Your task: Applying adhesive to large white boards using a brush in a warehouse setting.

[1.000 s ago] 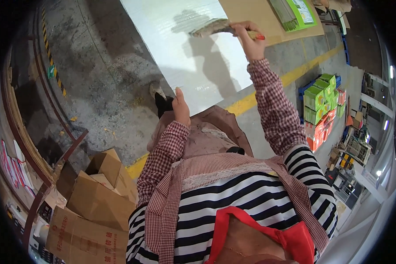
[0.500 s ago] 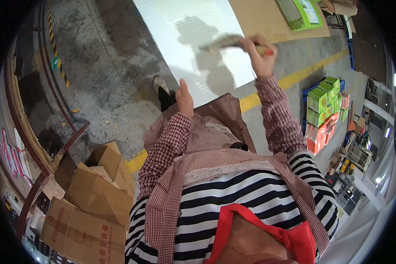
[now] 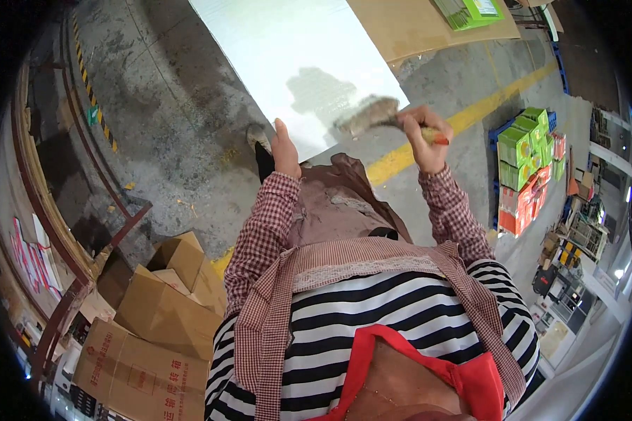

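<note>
My right hand [image 3: 426, 138] is closed round the handle of a wide brush [image 3: 372, 114], its handle tipped with red. The bristles, slightly blurred, are over the near right part of a white board [image 3: 281, 49]; I cannot tell if they touch it. A glossy wet-looking patch and the shadow show on the board under and beside the brush. At the near left edge of the board, my left hand [image 3: 286, 149] grips it with the thumb up along the edge; its other fingers are hidden.
Brown cardboard [image 3: 428, 31] lies beyond the board, with a green stack of flat packages [image 3: 470, 12] on it. Green and red boxes [image 3: 519, 161] stand on a blue pallet at right. Open cartons [image 3: 165, 309] stand close at my left. A yellow line [image 3: 393, 166] crosses the floor.
My right hand has brought the brush nearer to me, toward the near edge of the board. My left hand stays at the board's near left edge. The whole view has shifted slightly.
</note>
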Available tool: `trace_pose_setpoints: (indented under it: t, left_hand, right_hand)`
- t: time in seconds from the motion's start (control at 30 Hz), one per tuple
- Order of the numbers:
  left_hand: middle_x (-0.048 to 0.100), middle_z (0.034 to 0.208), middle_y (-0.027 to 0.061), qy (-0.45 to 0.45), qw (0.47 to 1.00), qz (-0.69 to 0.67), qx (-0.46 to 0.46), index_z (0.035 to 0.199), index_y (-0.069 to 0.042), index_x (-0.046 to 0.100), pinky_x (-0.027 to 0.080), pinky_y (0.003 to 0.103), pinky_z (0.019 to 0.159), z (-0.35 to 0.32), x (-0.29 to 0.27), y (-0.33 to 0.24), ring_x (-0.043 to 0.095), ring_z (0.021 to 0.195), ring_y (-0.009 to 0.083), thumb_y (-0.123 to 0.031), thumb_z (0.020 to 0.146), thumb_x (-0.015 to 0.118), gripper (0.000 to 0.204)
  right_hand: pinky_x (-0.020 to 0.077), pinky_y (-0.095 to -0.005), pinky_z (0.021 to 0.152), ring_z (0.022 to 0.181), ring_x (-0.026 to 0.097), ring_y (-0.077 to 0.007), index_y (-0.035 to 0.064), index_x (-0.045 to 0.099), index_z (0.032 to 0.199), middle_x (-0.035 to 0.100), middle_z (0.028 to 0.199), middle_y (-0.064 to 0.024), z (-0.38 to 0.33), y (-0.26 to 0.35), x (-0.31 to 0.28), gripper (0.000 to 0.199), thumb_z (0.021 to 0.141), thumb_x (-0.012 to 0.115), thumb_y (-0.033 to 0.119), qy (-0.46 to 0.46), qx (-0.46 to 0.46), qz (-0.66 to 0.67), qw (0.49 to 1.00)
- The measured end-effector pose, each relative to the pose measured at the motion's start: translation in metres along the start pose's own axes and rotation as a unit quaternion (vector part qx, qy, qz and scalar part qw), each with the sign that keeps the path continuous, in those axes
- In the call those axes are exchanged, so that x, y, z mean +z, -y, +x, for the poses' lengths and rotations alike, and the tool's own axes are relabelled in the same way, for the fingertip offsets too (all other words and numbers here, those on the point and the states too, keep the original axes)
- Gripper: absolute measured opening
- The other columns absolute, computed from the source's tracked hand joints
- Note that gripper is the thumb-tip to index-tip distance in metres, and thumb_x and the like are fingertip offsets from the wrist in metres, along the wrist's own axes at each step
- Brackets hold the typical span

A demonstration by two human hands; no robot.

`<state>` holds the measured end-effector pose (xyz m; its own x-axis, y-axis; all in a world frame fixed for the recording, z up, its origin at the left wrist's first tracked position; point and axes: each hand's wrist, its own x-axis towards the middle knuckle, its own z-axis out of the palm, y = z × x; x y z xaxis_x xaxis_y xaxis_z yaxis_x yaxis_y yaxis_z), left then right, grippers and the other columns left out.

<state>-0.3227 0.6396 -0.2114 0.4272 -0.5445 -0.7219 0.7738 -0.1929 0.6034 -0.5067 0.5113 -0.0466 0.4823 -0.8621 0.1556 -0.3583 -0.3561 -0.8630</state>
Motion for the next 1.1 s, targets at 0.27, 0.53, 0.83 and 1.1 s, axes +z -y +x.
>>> trace_pose_setpoints:
  t: [0.27, 0.53, 0.83, 1.1]
  left_hand:
    - [0.055, 0.128, 0.0139, -0.026, 0.999, 0.019, 0.005, 0.132, 0.007, 0.043, 0.046, 0.035, 0.093, 0.008, 0.002, 0.004, 0.057, 0.112, 0.0238, -0.048, 0.101, 0.035, 0.064]
    - [0.048, 0.134, 0.0153, 0.026, 0.999, 0.045, 0.002, 0.14, 0.007, 0.032, 0.041, 0.037, 0.096, 0.01, -0.006, 0.008, 0.049, 0.115, 0.0248, -0.057, 0.098, 0.032, 0.077]
    - [0.033, 0.145, 0.0159, -0.006, 0.998, 0.069, 0.005, 0.142, 0.008, 0.027, 0.036, 0.041, 0.101, 0.024, -0.023, 0.024, 0.041, 0.125, 0.0248, -0.067, 0.092, 0.034, 0.09]
    - [0.047, 0.135, 0.014, -0.006, 0.999, 0.043, 0.012, 0.137, 0.005, 0.037, 0.039, 0.038, 0.101, 0.014, -0.004, 0.013, 0.047, 0.122, 0.0259, -0.057, 0.097, 0.036, 0.074]
  right_hand:
    - [0.0499, -0.03, 0.067, 0.075, 0.066, -0.018, -0.0045, 0.06, 0.072, 0.065, 0.072, -0.0102, -0.026, -0.036, -0.009, 0.012, 0.081, 0.065, 0.003, 0.003, 0.003, -0.006, 1.0]
    - [0.049, -0.0271, 0.068, 0.073, 0.062, -0.0139, -0.0043, 0.061, 0.073, 0.066, 0.074, -0.0087, 0.007, -0.029, -0.009, 0.013, 0.083, 0.061, 0.003, -0.054, 0.011, 0.103, 0.993]
    - [0.049, -0.0269, 0.068, 0.074, 0.061, -0.0125, -0.0048, 0.063, 0.076, 0.066, 0.077, -0.0071, -0.018, -0.031, -0.03, 0.012, 0.084, 0.06, 0.004, -0.052, 0.053, 0.134, 0.988]
    - [0.0486, -0.025, 0.063, 0.073, 0.06, -0.0112, -0.0027, 0.065, 0.076, 0.067, 0.079, -0.0083, -0.043, -0.056, -0.047, 0.013, 0.085, 0.061, 0.006, -0.038, 0.153, 0.098, 0.983]
